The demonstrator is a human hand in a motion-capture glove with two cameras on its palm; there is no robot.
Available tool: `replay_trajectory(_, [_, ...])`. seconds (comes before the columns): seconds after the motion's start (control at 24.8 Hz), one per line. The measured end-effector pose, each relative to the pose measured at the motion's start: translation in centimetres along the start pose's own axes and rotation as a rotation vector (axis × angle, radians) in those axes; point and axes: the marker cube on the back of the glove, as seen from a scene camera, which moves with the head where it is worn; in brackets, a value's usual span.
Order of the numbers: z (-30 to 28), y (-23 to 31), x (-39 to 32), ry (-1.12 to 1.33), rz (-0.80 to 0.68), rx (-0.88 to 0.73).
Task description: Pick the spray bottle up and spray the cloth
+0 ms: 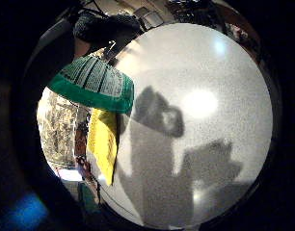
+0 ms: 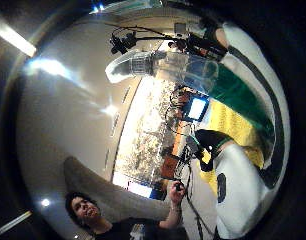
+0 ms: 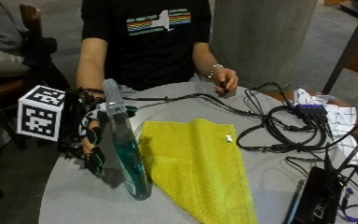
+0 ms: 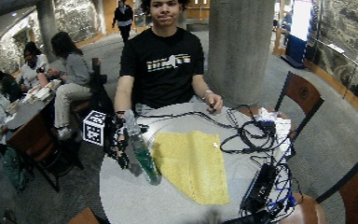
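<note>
A person in a black T-shirt sits at a round grey table (image 3: pixel 73 196). The right hand in the black glove (image 3: pixel 91 135) hangs just over the table's edge, with its fingers pointing down and held fairly straight, not curled round anything. Right beside that hand, on its inner side, stands a tall clear plastic spray bottle with green liquid in it (image 3: pixel 128 158). The bottle's bottom rests on the table and its top leans a little toward the hand. The hand looks like it is touching the bottle near the spray head, but the view there is too crowded to be sure, so it may only be very close. On the far side of the bottle from the hand lies a flat yellow cloth (image 3: pixel 197 163) with a small white tag. One edge of the cloth comes up right next to the bottle's base. In the thumb side palm view the clear bottle (image 2: pixel 163 67) fills a big part of the picture, so it is close to the palm, and the yellow cloth (image 2: pixel 233 125) shows past it. Farther off from the gloved hand, the person's bare hand (image 3: pixel 223 80) rests on the table and holds a small dark thing. Past the cloth there is a heap of black cables (image 3: pixel 284 126) on the table.
</note>
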Motion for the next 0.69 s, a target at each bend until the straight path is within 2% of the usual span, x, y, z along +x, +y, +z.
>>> replay_trajectory(0.69, [3.6, -4.7, 0.1, -0.022, 0.041, 0.021])
